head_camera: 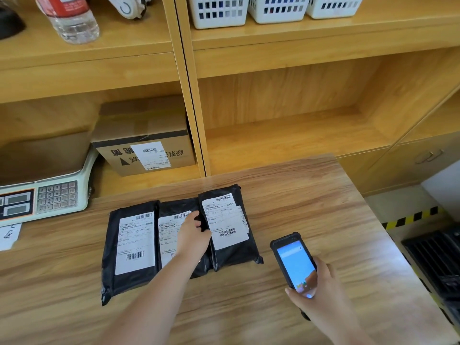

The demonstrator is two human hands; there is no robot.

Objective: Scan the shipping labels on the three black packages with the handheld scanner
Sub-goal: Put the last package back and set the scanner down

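Note:
Three black packages with white shipping labels lie side by side on the wooden table (pixel 311 200): the left package (pixel 132 247), the middle package (pixel 171 227) and the right package (pixel 229 225). My left hand (pixel 193 235) rests on the middle package, covering part of its label, with its fingers gripping the left edge of the right package. My right hand (pixel 321 290) holds the handheld scanner (pixel 295 263) to the right of the packages, its lit screen facing up towards me.
A weighing scale (pixel 44 197) with a keypad stands at the table's left. Behind it a cardboard box (pixel 146 148) sits in the wooden shelf. White baskets (pixel 273 8) and a water bottle (pixel 69 18) stand on the upper shelf. Black-yellow tape (pixel 410 217) marks the floor at right.

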